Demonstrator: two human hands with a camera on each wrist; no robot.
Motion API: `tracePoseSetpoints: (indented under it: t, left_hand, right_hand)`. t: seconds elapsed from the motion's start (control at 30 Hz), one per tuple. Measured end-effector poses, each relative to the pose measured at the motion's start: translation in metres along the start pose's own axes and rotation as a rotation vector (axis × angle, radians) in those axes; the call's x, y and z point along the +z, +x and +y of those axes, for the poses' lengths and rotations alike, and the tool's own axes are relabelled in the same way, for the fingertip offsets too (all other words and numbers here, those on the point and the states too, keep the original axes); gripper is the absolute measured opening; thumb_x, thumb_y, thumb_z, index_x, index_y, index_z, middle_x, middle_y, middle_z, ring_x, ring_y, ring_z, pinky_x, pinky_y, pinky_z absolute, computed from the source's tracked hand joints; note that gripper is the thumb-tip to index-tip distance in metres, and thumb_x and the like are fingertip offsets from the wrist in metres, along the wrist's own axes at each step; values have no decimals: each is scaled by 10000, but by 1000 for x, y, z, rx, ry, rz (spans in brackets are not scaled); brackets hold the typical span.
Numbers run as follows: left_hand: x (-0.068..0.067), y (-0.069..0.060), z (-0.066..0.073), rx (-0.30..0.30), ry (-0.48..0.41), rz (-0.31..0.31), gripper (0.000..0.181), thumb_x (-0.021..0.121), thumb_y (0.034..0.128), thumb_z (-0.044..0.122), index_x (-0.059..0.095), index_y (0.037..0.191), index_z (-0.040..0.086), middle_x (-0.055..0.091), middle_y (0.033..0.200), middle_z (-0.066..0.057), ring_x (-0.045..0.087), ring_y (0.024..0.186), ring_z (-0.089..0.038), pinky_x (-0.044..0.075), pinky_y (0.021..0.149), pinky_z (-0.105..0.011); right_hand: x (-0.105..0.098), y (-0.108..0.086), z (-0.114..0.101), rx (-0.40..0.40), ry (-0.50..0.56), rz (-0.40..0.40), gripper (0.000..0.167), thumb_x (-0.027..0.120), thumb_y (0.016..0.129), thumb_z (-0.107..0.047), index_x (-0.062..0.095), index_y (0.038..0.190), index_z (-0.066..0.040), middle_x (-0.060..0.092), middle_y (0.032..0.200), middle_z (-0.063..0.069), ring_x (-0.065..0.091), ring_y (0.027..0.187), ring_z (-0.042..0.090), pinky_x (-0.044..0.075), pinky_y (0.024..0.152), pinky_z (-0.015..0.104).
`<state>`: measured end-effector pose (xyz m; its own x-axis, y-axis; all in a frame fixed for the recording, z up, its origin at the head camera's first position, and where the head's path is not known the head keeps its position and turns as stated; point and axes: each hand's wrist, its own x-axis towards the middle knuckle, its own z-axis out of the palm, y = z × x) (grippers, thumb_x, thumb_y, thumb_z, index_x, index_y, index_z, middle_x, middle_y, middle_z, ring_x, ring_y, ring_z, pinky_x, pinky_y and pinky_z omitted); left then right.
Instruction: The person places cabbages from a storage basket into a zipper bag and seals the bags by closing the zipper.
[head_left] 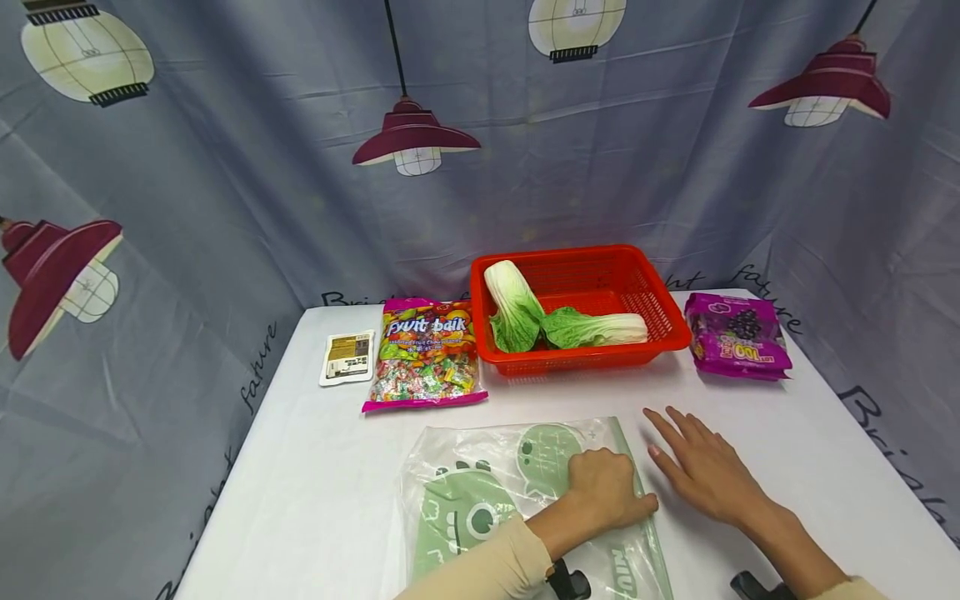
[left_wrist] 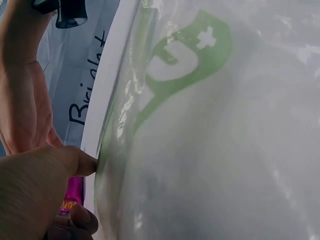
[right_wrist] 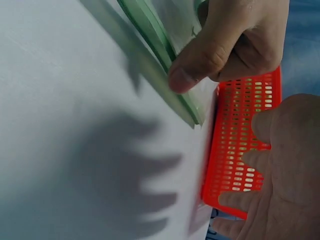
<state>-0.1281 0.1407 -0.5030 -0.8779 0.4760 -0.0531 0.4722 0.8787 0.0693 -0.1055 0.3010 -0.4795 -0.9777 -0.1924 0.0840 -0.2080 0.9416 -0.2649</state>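
A clear plastic bag (head_left: 551, 500) with green cartoon-creature prints and a green strip along its right edge lies flat on the white table. My left hand (head_left: 603, 492) is over its right part, fingers curled, and grips the bag by the green edge. In the right wrist view the left thumb (right_wrist: 192, 72) presses on that green strip (right_wrist: 150, 37). Just right of the bag, my right hand (head_left: 708, 467) hovers with fingers spread and holds nothing; its shadow falls on the table in the right wrist view.
Behind the bag stands a red basket (head_left: 570, 360) with two cabbages (head_left: 513, 304). A candy bag (head_left: 427, 354) and a small white packet (head_left: 348, 358) lie to its left. A purple grape-printed package (head_left: 737, 336) lies right. Printed curtains (head_left: 480, 200) hang around the table.
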Motion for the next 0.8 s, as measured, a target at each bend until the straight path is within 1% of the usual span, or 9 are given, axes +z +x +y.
tracePoseSetpoints:
  t: [0.13, 0.27, 0.4, 0.47, 0.53, 0.63, 0.7, 0.8]
  left_hand:
    - [3, 0, 4, -4, -7, -12, 478, 630, 725, 716, 704, 708, 244, 590, 636, 53, 576, 584, -138, 405, 470, -338]
    - [7, 0, 3, 5, -47, -21, 422, 634, 761, 634, 703, 691, 223, 613, 650, 38, 586, 597, -136, 415, 470, -334]
    - [11, 0, -1, 0, -163, -47, 367, 624, 797, 521, 660, 633, 195, 603, 639, 28, 561, 578, -123, 407, 467, -323]
    - [12, 0, -4, -9, -218, -57, 367, 616, 806, 492, 621, 599, 190, 589, 628, 26, 541, 563, -115, 397, 461, -312]
    - [12, 0, -8, -3, -273, -55, 383, 608, 821, 463, 567, 546, 200, 555, 589, 36, 506, 532, -100, 379, 446, -296]
    - [12, -2, -16, 12, -349, -31, 446, 596, 847, 448, 493, 489, 204, 478, 496, 62, 440, 465, -73, 346, 410, -269]
    - [12, -2, -22, 27, -421, 0, 483, 601, 857, 420, 439, 457, 202, 388, 434, 85, 363, 416, -54, 307, 382, -249]
    - [12, -3, -30, 43, -535, 49, 490, 598, 857, 343, 371, 447, 200, 288, 391, 112, 269, 372, -27, 253, 355, -224]
  right_hand:
    - [3, -4, 1, 8, 14, -7, 553, 512, 992, -379, 399, 1478, -141, 379, 1457, 277, 362, 1278, 547, 299, 907, 764]
    - [7, -8, 1, 12, 26, -11, 553, 524, 988, -374, 403, 1477, -145, 383, 1457, 272, 359, 1280, 546, 280, 912, 771]
    - [12, -13, -2, 14, 49, -14, 543, 551, 977, -362, 424, 1462, -153, 383, 1457, 274, 307, 1309, 559, 218, 944, 778]
    - [15, -14, -3, 3, 75, -16, 534, 563, 972, -350, 439, 1453, -152, 381, 1457, 282, 278, 1322, 566, 186, 957, 777]
    - [19, -15, -4, -12, 101, -25, 530, 565, 973, -340, 442, 1451, -147, 372, 1460, 290, 255, 1334, 564, 160, 970, 774]
    - [24, -15, -6, -39, 137, -38, 535, 571, 973, -317, 444, 1452, -116, 367, 1468, 284, 238, 1352, 546, 150, 986, 762]
    - [27, -15, -7, -67, 140, -43, 547, 583, 968, -306, 445, 1448, -80, 372, 1471, 272, 239, 1361, 531, 164, 990, 754]
    - [32, -15, -10, -118, 125, -43, 583, 622, 945, -309, 457, 1430, -32, 390, 1468, 253, 256, 1367, 509, 202, 988, 741]
